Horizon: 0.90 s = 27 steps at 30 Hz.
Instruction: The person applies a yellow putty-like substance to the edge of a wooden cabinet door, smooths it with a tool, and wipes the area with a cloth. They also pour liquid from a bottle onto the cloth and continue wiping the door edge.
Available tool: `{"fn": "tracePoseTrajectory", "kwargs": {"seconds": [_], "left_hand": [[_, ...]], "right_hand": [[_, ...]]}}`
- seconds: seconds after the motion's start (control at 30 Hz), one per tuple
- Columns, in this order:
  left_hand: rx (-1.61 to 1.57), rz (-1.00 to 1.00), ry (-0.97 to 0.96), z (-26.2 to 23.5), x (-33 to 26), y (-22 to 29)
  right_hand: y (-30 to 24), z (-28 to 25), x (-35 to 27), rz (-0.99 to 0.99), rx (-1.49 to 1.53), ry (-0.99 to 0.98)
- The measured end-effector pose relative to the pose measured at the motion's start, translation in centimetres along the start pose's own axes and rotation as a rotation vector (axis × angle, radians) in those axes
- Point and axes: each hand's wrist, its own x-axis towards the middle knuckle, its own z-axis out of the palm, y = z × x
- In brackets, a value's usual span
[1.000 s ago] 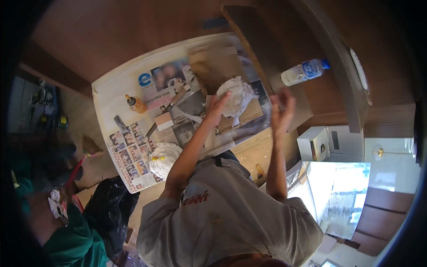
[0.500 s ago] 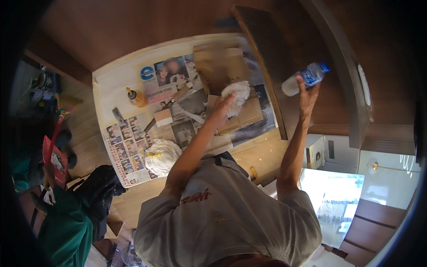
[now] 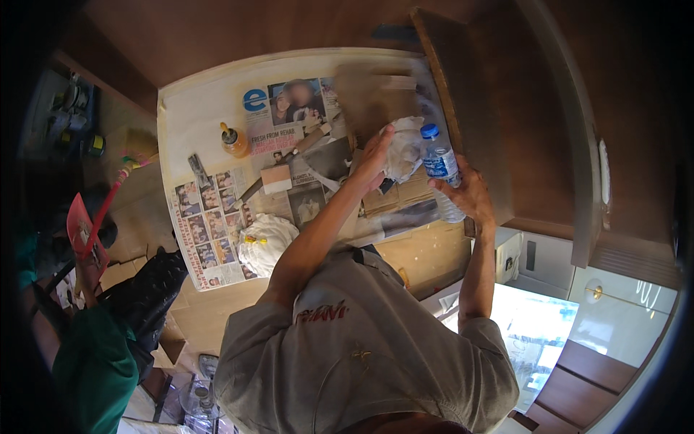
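Observation:
My left hand (image 3: 372, 160) is closed on a bunched white cloth (image 3: 402, 155) above the brown cardboard (image 3: 377, 98). My right hand (image 3: 468, 192) grips a clear plastic bottle (image 3: 441, 171) with a blue cap, tilted slightly, right beside the cloth. Whether bottle and cloth touch, I cannot tell. Newspaper sheets (image 3: 278, 137) lie under the cardboard on a pale board (image 3: 191, 108). Left of my left arm sits a second wad of white cloth (image 3: 269, 249) with a small yellow item on it. A flat pinkish-tan block (image 3: 276, 179) and a dark-bladed tool (image 3: 249, 194) lie nearby.
An amber bottle (image 3: 236, 142) with a yellow tip and a grey strip-like tool (image 3: 197, 170) are on the board's left part. A brown wooden panel (image 3: 448, 94) rises along its right edge. At far left, a person in green (image 3: 94, 369) is beside a red dustpan (image 3: 81, 224).
My right hand has brought the bottle leftward and down from over the brown panel to beside the cloth, turning it more upright. My left hand stays on the cloth. The view has shifted slightly.

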Motion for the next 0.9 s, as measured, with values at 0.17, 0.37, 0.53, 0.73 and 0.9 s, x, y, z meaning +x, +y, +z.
{"fn": "tracePoseTrajectory", "kwargs": {"seconds": [0.17, 0.37, 0.53, 0.73, 0.9], "left_hand": [[-0.002, 0.082, -0.019, -1.1, -0.5, 0.2], [0.114, 0.091, 0.047, -0.6, -1.7, 1.6], [0.226, 0.212, 0.145, -0.9, -2.2, 1.1], [0.292, 0.164, 0.101, -3.7, -0.5, -0.7], [0.191, 0.116, 0.056, -4.6, 0.0, -1.4]], "right_hand": [[-1.0, 0.3, 0.7, 0.048, -0.096, -0.084], [-1.8, 0.3, 1.9, 0.069, -0.201, -0.193], [-1.5, -0.1, 2.9, 0.071, -0.186, -0.273], [-1.3, -0.9, 4.1, 0.115, -0.116, -0.407], [-1.8, -1.4, 4.5, 0.102, 0.048, -0.471]]}}
